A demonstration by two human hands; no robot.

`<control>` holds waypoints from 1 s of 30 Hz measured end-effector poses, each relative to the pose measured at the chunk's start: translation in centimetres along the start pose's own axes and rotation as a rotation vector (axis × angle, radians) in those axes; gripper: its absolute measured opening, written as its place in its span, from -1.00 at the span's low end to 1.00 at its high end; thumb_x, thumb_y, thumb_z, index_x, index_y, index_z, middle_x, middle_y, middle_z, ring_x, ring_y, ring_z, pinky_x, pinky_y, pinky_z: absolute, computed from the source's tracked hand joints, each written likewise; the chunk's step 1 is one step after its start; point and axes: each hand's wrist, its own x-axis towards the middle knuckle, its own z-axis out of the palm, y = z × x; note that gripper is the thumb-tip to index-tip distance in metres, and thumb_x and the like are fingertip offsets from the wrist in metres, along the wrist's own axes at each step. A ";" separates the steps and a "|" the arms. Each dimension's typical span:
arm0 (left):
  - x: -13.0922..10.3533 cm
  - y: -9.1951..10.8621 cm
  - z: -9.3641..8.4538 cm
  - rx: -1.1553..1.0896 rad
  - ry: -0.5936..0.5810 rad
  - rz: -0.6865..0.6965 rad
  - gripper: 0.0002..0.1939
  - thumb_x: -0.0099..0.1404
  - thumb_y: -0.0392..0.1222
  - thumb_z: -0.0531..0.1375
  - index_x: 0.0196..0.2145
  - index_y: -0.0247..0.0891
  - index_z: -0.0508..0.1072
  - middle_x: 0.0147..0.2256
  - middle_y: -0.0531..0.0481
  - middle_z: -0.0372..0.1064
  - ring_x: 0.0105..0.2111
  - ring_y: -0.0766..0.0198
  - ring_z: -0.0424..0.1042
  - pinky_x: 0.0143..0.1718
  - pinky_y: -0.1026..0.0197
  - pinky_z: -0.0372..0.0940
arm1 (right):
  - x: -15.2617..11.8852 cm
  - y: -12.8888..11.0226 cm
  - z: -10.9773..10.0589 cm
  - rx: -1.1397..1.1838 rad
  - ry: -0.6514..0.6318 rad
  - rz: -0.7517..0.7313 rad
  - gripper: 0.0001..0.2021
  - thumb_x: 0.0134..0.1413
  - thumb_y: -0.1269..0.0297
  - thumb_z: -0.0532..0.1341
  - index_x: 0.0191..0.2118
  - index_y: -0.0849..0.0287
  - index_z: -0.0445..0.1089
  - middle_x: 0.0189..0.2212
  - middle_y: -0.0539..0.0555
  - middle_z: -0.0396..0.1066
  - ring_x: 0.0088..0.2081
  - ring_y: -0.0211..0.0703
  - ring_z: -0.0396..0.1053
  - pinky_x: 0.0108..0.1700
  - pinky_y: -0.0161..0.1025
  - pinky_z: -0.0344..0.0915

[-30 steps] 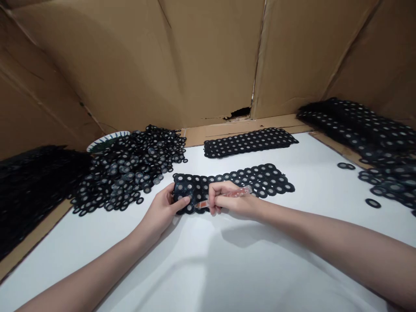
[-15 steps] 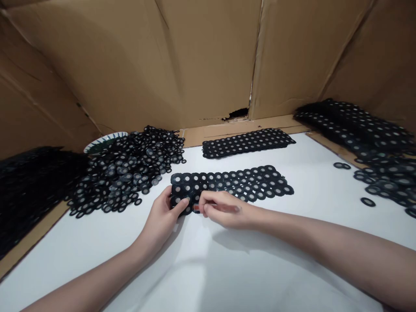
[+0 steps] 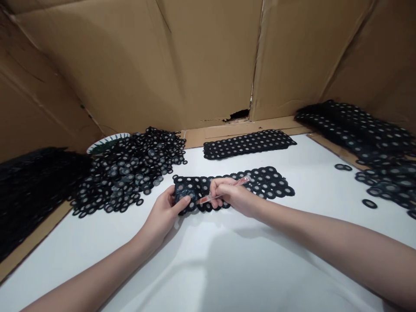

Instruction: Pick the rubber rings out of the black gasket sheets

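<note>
A black sheet of joined rings with pale centres (image 3: 269,182) lies on the white table in front of me. My left hand (image 3: 169,206) grips its left end, thumb on top and fingers behind the edge. That end looks lifted and bent. In my right hand (image 3: 224,193) is a thin clear-and-red tool (image 3: 242,180), pinched between the fingers, its tip against the sheet just right of my left thumb. The part of the sheet under my right hand is hidden.
Loose black rings (image 3: 130,173) are heaped at left, before a striped plate (image 3: 108,141). A second ring sheet (image 3: 250,144) lies behind. Dark stacks stand far left (image 3: 29,186) and right (image 3: 354,125). Cardboard (image 3: 208,56) walls the table (image 3: 182,268).
The sheet's left end has folded up under my left hand. My right hand has moved slightly up and right, and the tool now slants with its rear end raised.
</note>
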 end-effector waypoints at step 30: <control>0.6 -0.7 -0.8 0.012 0.003 0.002 -0.76 0.02 -0.21 0.18 -0.28 -0.26 0.34 -0.36 0.02 0.38 -0.35 0.27 0.33 -0.35 0.29 0.22 | -0.4 0.0 0.0 -0.238 0.010 -0.061 -0.86 -0.13 0.49 -0.02 -0.55 0.20 0.22 -0.61 -0.01 0.27 -0.51 -0.31 0.19 -0.44 -0.33 0.10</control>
